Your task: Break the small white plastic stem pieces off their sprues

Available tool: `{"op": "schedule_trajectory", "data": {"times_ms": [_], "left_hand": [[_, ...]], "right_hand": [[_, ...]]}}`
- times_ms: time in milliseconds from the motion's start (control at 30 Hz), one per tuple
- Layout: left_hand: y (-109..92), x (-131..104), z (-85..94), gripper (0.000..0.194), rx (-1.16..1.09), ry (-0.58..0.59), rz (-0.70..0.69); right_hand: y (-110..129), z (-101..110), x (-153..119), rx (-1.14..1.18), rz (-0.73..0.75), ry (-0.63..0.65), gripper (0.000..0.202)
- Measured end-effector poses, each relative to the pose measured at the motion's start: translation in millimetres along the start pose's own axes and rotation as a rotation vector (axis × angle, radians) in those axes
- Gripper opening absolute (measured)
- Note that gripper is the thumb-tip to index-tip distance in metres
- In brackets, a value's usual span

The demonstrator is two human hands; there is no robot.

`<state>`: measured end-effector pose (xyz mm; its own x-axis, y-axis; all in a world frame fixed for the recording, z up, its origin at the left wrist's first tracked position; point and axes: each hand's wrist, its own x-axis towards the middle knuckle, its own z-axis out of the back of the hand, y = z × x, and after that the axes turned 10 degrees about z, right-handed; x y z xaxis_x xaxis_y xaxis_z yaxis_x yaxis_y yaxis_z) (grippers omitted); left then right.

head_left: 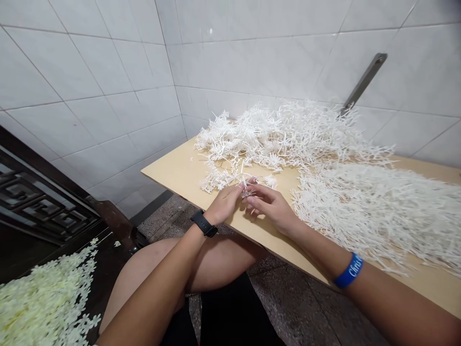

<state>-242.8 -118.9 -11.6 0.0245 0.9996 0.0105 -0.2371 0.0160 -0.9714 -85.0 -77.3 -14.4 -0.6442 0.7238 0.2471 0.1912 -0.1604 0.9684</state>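
Over the front edge of the board, my left hand [226,201] pinches a small white branching plastic sprig [248,193] between thumb and fingers. Facing it from the right, my right hand [272,205] curls its thumb and fingers round the sprig's spread tips. The fingers partly hide the sprig. Just beyond both hands lie a few loose white sprigs [218,179], and behind them rises a large tangled heap of similar sprigs [273,129]. To the right of my right hand spreads a flatter pile of thin white stems [370,211].
The wooden board [169,168] runs along a tiled wall [273,62]. A grey metal bar [365,81] leans there behind the heap. At lower left, pale yellow-green artificial flowers [46,298] lie on a dark seat beside my leg.
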Motion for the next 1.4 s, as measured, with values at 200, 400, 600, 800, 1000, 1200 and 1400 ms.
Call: {"op": "schedule_trajectory", "data": {"times_ms": [200,400,600,800,1000,1200,1400], "left_hand": [[4.1,-1.2,-1.8,0.048,-0.02,0.004,-0.069],[6.4,-2.6,-3.9,0.049,-0.067,0.001,-0.087],[8.7,-4.3,-5.4,0.047,-0.029,-0.049,-0.124],[11.6,-4.0,-6.2,0.049,0.039,-0.036,-0.111],[12.4,-3.7,-6.4,0.049,0.036,-0.025,-0.109],[11.5,-5.6,-7.0,0.05,-0.092,0.083,-0.092],[8.7,-7.0,-8.4,0.057,-0.157,0.169,-0.052]], "right_hand": [[-2.7,1.1,-0.7,0.164,-0.055,0.038,0.029],[-2.5,-2.0,-2.2,0.178,-0.06,0.039,0.03],[1.2,-3.8,-0.8,0.319,-0.161,-0.012,0.042],[-1.7,-5.7,0.2,0.255,-0.118,-0.109,0.03],[-0.1,-9.2,1.3,0.253,-0.086,-0.11,0.033],[2.5,-8.1,2.8,0.274,-0.088,-0.046,0.042],[-1.2,-9.0,0.0,0.051,-0.099,0.039,0.035]]}}
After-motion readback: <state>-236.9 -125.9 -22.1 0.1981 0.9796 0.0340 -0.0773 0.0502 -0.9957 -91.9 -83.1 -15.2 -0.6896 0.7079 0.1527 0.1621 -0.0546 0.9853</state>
